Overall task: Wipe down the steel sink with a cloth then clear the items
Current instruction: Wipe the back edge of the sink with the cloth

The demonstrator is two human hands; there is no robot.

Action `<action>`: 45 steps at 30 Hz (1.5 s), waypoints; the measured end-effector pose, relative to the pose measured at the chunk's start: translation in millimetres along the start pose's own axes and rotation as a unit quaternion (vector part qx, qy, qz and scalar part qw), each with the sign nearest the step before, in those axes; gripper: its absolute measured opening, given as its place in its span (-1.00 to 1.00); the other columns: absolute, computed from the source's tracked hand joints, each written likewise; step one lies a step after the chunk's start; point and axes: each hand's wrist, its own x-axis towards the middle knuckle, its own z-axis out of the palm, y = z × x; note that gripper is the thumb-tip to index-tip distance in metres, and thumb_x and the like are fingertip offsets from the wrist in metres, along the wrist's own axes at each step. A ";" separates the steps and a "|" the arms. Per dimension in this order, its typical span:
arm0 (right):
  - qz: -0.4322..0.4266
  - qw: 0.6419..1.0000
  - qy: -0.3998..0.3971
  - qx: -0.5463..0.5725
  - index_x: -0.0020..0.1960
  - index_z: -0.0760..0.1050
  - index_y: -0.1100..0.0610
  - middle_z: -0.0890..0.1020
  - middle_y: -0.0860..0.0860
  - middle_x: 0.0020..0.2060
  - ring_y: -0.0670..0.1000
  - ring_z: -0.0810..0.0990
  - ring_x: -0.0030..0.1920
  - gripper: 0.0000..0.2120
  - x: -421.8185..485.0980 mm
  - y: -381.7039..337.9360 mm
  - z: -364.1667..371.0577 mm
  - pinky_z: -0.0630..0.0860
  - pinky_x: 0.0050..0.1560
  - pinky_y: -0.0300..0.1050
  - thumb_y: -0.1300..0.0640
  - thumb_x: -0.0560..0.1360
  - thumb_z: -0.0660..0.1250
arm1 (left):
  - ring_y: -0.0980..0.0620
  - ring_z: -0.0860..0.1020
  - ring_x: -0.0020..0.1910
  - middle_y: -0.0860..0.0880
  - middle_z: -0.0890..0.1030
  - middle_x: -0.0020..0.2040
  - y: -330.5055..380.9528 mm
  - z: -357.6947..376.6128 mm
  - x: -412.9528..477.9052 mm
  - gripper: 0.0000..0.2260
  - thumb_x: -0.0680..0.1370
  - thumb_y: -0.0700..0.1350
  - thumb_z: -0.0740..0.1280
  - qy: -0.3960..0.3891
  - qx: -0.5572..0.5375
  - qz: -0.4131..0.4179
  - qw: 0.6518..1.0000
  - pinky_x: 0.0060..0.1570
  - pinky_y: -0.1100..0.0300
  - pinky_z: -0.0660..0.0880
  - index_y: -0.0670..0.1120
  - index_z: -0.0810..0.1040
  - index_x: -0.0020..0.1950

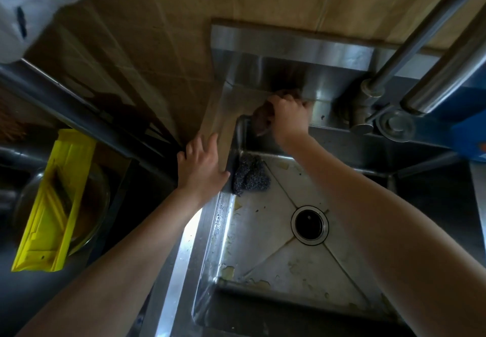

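Observation:
The steel sink (263,297) fills the lower middle, its stained floor sloping to a round drain (309,225). My right hand (289,118) is closed on a dark brown cloth (263,120) and presses it against the sink's far left corner, below the steel backsplash (289,70). My left hand (201,164) lies flat with fingers spread on the sink's left rim (184,252). A dark steel-wool scrubber (249,174) sits in the basin's far left corner, right beside my left hand.
A steel faucet (391,123) with two long pipes rises at the upper right. A blue box (473,142) stands at the right edge. To the left, a yellow tray (52,205) rests over a glass bowl (97,205). Tiled wall behind.

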 end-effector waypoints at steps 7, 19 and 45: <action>-0.049 0.998 -0.028 0.003 0.24 0.47 -0.04 0.55 0.06 0.14 0.16 0.46 0.24 -0.60 10.0 -37.3 7.0 0.17 0.28 0.22 0.17 0.42 0.35 | -0.23 0.30 0.34 -0.18 0.29 0.40 -2.6 -5.6 -4.6 -0.27 0.37 0.08 0.46 0.003 0.002 -0.017 1.000 0.22 -0.11 0.31 -0.05 0.18 0.41; 0.061 0.986 0.002 -0.155 0.27 0.46 0.06 0.40 0.20 0.28 0.28 0.40 0.25 -0.63 -18.2 52.7 -13.3 0.28 0.31 0.18 0.13 0.48 0.36 | -0.21 0.32 0.30 -0.17 0.31 0.35 8.4 -2.5 -3.9 -0.27 0.36 0.00 0.48 0.017 0.011 -0.008 1.000 0.16 -0.09 0.34 -0.07 0.21 0.43; 0.035 0.999 -0.024 -0.006 0.28 0.34 0.05 0.42 0.12 0.30 0.20 0.45 0.27 -0.62 -12.2 0.5 9.6 0.17 0.35 0.25 0.03 0.49 0.28 | -0.23 0.25 0.40 -0.23 0.21 0.46 -8.5 -0.8 -16.1 -0.32 0.41 0.02 0.43 0.000 -0.026 -0.031 0.999 0.26 -0.12 0.28 -0.08 0.21 0.43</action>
